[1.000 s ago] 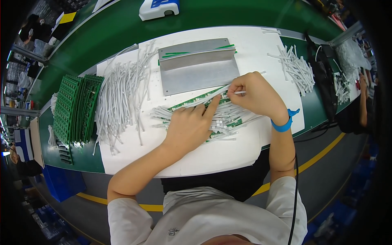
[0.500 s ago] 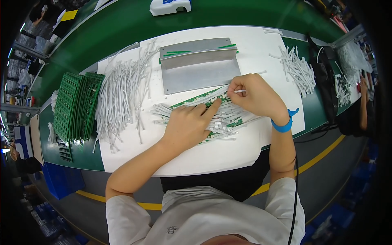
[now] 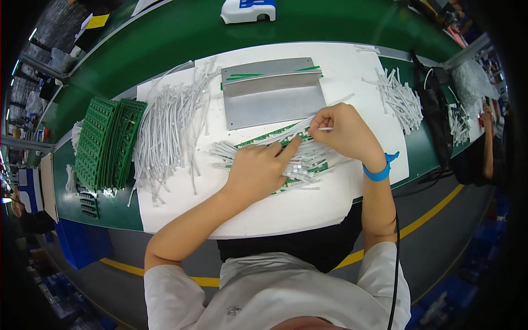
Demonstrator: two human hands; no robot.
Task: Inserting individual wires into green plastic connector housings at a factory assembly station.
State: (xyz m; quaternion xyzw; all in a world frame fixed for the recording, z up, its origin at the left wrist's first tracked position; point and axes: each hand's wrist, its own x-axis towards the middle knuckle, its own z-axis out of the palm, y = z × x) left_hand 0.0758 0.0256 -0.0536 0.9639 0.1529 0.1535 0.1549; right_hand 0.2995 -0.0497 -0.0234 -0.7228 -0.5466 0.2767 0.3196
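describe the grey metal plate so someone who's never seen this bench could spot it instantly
Start at the white mat on the green bench. The grey metal plate lies near its far edge, just beyond the right hand. It is the only flat, bare grey sheet there; everything around it is white cable pieces or green circuit boards.

Under my hands I see a narrow green circuit board strip (image 3: 268, 138) lying slantwise on the white mat, its far end rising toward the upper right. It rests on a loose heap of short white cables (image 3: 308, 160) that fan out on both sides beneath it. One thin white cable (image 3: 325, 128) sticks out level from my pinched right fingers, just above the strip's upper end. Much of the strip is hidden.
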